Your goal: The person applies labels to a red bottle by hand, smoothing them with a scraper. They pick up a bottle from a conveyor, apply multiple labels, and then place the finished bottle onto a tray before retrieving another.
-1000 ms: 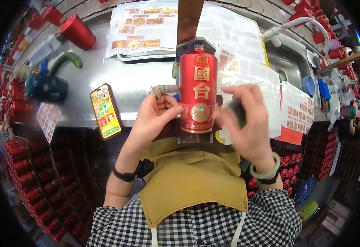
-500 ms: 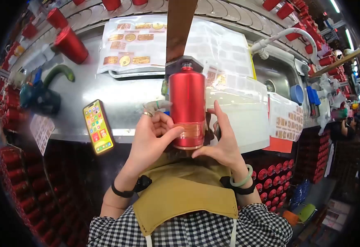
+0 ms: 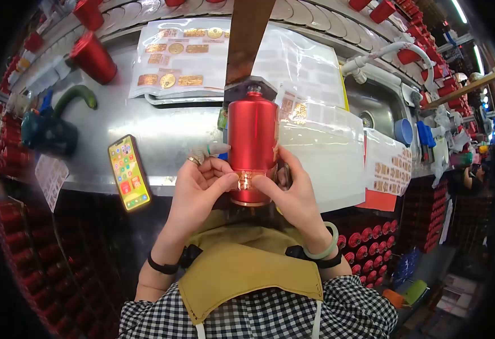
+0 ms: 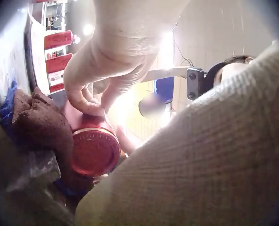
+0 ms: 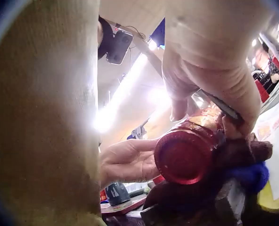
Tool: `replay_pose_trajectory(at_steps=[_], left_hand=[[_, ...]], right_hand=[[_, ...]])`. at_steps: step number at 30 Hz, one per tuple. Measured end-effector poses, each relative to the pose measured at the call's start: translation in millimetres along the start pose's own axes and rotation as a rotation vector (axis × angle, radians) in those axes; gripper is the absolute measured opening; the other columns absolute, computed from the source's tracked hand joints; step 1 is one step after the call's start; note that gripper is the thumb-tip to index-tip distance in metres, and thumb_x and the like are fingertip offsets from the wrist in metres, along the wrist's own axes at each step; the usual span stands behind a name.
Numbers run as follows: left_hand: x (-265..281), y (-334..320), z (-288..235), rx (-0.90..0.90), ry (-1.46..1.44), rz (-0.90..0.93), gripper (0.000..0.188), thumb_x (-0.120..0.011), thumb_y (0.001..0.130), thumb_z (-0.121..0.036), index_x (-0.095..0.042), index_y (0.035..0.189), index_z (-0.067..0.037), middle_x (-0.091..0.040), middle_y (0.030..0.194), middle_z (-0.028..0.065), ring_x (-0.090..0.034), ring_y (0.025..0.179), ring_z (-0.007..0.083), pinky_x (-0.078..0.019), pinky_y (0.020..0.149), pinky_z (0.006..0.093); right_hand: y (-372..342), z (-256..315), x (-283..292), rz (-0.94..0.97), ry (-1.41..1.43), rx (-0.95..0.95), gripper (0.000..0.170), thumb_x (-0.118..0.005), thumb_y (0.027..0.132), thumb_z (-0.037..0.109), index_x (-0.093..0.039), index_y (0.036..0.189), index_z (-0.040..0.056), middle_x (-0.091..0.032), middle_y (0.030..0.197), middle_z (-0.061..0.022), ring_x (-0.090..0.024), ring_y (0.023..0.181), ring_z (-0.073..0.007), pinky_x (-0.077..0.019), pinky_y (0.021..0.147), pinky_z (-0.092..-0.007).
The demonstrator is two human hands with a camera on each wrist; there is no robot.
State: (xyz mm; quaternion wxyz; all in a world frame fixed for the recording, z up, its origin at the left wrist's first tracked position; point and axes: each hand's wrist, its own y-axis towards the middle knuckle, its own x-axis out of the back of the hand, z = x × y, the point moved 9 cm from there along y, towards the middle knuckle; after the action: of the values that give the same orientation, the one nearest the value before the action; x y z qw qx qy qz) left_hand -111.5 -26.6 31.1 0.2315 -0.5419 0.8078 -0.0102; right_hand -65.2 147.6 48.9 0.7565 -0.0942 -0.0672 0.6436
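Both hands (image 3: 197,189) (image 3: 297,195) gripping the red bottle (image 3: 253,133) low, fingers (image 3: 218,164) curled, thumbs (image 3: 269,187) nearly meeting

bright tube lights (image 5: 123,89) shine overhead, and the metal counter (image 3: 97,133) has a sink (image 3: 376,100).

On the table (image 3: 165,144), the phone (image 3: 130,174) lies left of the bottle (image 3: 252,135); the sink (image 3: 382,106) is at the right side.

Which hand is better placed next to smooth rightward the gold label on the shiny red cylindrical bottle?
Likely the right hand: its thumb is at the right of the gold label on the red bottle; the left hand has its thumb at left.
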Motion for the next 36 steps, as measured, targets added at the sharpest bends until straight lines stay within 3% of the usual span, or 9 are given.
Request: replay_pose_trajectory(at_steps=[3, 5, 9, 11, 13, 17, 26, 28, 36], left_hand=[[-1.6, -0.7, -3.4, -0.03, -0.033, 0.001, 0.026, -0.068, 0.098, 0.004, -0.049, 0.116, 0.005, -0.064, 0.106, 0.01, -0.068, 0.097, 0.016, -0.0608, 0.089, 0.0309], [1.4, -1.8, 0.0, -0.009, -0.034, -0.025, 0.03, -0.067, 0.099, 0.004, -0.05, 0.123, 0.005, -0.064, 0.106, 0.0088, -0.067, 0.099, 0.0149, -0.0596, 0.087, 0.0302], [4.1, -0.5, 0.4, -0.066, -0.029, 0.005, 0.023, -0.062, 0.104, -0.001, -0.054, 0.125, 0.004, -0.065, 0.103, 0.0069, -0.062, 0.09, 0.0117, -0.0519, 0.082, 0.0289], [7.9, -1.2, 6.6, 0.025, -0.077, -0.023, 0.021, -0.06, 0.106, -0.002, -0.055, 0.125, 0.004, -0.066, 0.102, 0.0065, -0.061, 0.088, 0.0119, -0.0517, 0.082, 0.0296], [5.9, -0.4, 6.2, 0.005, -0.203, -0.012, 0.022, -0.063, 0.104, -0.001, -0.055, 0.123, 0.004, -0.066, 0.102, 0.0075, -0.063, 0.091, 0.0126, -0.0536, 0.082, 0.0297], [-0.4, -1.9, -2.5, -0.045, -0.036, -0.012, 0.028, -0.071, 0.098, 0.002, -0.053, 0.119, 0.005, -0.065, 0.104, 0.0094, -0.069, 0.097, 0.0159, -0.0597, 0.089, 0.0313], [-3.0, -2.7, -4.5, -0.048, -0.057, 0.006, 0.041, -0.069, 0.097, 0.006, -0.051, 0.133, 0.007, -0.065, 0.104, 0.008, -0.068, 0.098, 0.0149, -0.0599, 0.091, 0.0306], [-4.0, -4.4, -5.7, -0.094, -0.062, 0.007, 0.041, -0.069, 0.097, 0.006, -0.052, 0.134, 0.005, -0.065, 0.104, 0.0072, -0.068, 0.098, 0.0143, -0.0585, 0.091, 0.0295], [-2.7, -5.1, -1.2, -0.05, -0.099, 0.005, 0.04, -0.071, 0.097, 0.004, -0.051, 0.132, 0.004, -0.065, 0.106, 0.0074, -0.067, 0.099, 0.0139, -0.0584, 0.09, 0.0306]], right_hand=[[-0.1, -4.0, 11.9, -0.026, -0.226, 0.032, 0.072, -0.08, 0.093, 0.014, -0.045, 0.153, -0.0078, -0.061, 0.111, 0.0014, -0.05, 0.09, -0.0031, -0.0427, 0.079, -0.0192], [4.1, -7.4, 16.4, 0.03, 0.044, -0.097, 0.066, -0.077, 0.096, 0.012, -0.048, 0.151, -0.008, -0.059, 0.11, 0.0021, -0.051, 0.095, -0.0024, -0.0431, 0.079, -0.0193], [1.7, 4.1, 17.9, 0.097, -0.061, -0.063, 0.061, -0.074, 0.097, 0.01, -0.05, 0.15, -0.0082, -0.055, 0.092, 0.0066, -0.047, 0.083, -0.0011, -0.0402, 0.072, -0.0194], [0.9, 2.0, 17.0, 0.072, -0.027, -0.093, 0.061, -0.075, 0.096, 0.01, -0.05, 0.15, -0.0081, -0.054, 0.086, 0.0081, -0.047, 0.078, -0.001, -0.0399, 0.07, -0.0195], [4.0, 7.2, 15.4, 0.086, -0.044, -0.081, 0.061, -0.075, 0.096, 0.009, -0.051, 0.149, -0.0083, -0.052, 0.085, 0.0084, -0.046, 0.078, -0.0008, -0.0394, 0.07, -0.0193], [7.4, 0.8, 19.3, 0.064, -0.113, -0.101, 0.06, -0.076, 0.095, 0.008, -0.051, 0.148, -0.0087, -0.05, 0.083, 0.009, -0.045, 0.076, -0.0006, -0.0382, 0.069, -0.0189], [5.5, 3.6, 19.2, 0.057, -0.128, -0.069, 0.058, -0.075, 0.095, 0.007, -0.052, 0.147, -0.0093, -0.047, 0.081, 0.0096, -0.042, 0.073, -0.0004, -0.0339, 0.065, -0.0189], [4.2, 0.2, 19.5, 0.083, -0.172, -0.109, 0.055, -0.073, 0.097, 0.008, -0.051, 0.144, -0.0083, -0.065, 0.129, -0.0107, -0.061, 0.118, -0.0153, -0.0499, 0.102, -0.0317], [4.3, 3.8, 19.2, 0.079, -0.12, -0.089, 0.051, -0.073, 0.096, 0.006, -0.054, 0.141, -0.0086, -0.067, 0.115, -0.005, -0.061, 0.105, -0.0103, -0.0507, 0.093, -0.0281]])
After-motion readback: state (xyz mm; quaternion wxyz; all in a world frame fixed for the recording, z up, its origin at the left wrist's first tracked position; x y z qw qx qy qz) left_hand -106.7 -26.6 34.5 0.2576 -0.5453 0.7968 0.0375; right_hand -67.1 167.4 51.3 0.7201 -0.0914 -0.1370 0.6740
